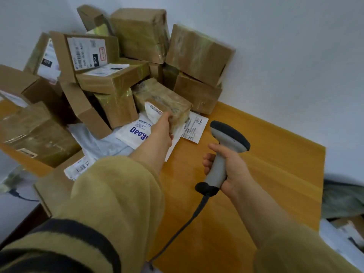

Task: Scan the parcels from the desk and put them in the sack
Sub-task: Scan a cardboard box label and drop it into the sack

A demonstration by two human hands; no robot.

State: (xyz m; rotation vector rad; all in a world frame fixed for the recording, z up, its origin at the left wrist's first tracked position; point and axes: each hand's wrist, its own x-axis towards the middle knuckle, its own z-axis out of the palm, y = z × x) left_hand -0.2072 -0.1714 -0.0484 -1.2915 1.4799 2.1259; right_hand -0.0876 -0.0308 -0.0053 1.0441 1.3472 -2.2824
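Tally on the worktop (256,164) — one heap, four kinds of thing.
At least thirteen cardboard boxes (139,34), heaped so that some hide others and the full number cannot be told; two soft mailer bags (136,133), one white and one pale grey; at least six shipping labels (86,52) showing; one handheld scanner (228,138) — with one cable (201,205).

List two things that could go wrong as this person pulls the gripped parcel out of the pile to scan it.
1. The taped parcel gripped by the left hand lies at the foot of the leaning pile of boxes; pulling it out may make boxes slide or topple.
2. Its white label curls off the parcel, so the scanner held in the right hand may fail to read it.
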